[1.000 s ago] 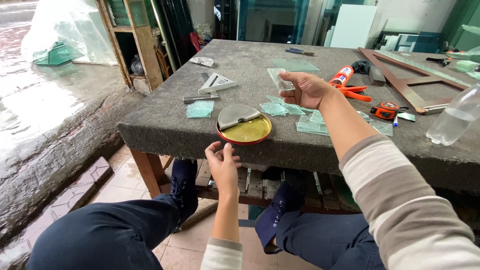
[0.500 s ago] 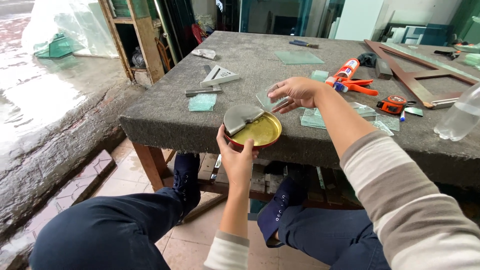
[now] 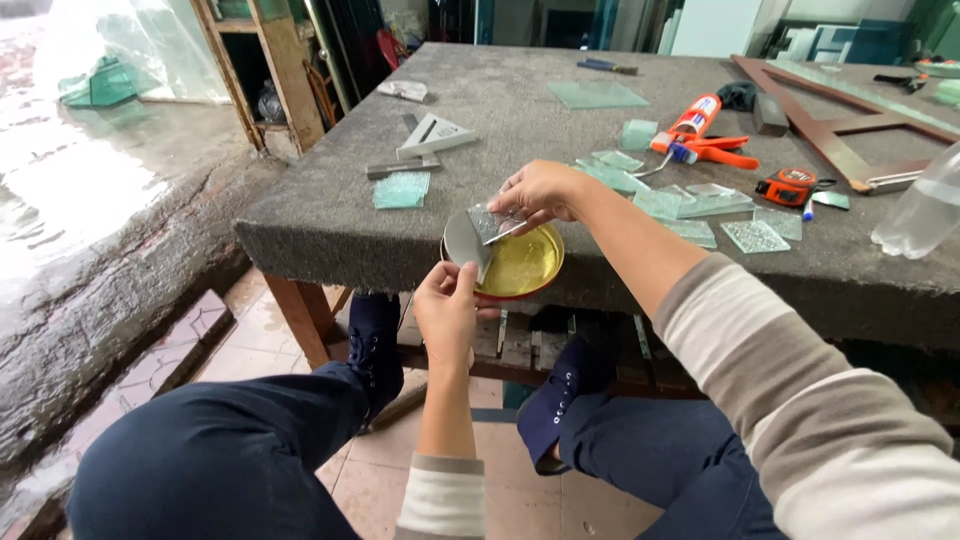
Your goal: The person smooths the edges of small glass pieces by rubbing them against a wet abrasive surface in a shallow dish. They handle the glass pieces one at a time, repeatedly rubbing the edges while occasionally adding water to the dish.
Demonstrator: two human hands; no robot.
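Centre frame, at table [image 3: 330, 235] edge: left hand [image 3: 447, 310] pinching grey scraper blade [image 3: 464, 243] over round gold tin [image 3: 520, 266]; right hand [image 3: 537, 190] pinching small textured glass piece [image 3: 492, 222] against blade, touching.

Felt-topped table [image 3: 330, 215] — glass offcuts [image 3: 400, 190], tin [image 3: 520, 265]

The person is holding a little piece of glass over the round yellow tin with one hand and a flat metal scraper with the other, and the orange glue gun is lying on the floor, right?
Not quite. The orange glue gun lies on the grey table, not the floor, as the head view shows. The rest holds: the right hand holds the glass piece over the round yellow tin, the left hand the scraper.
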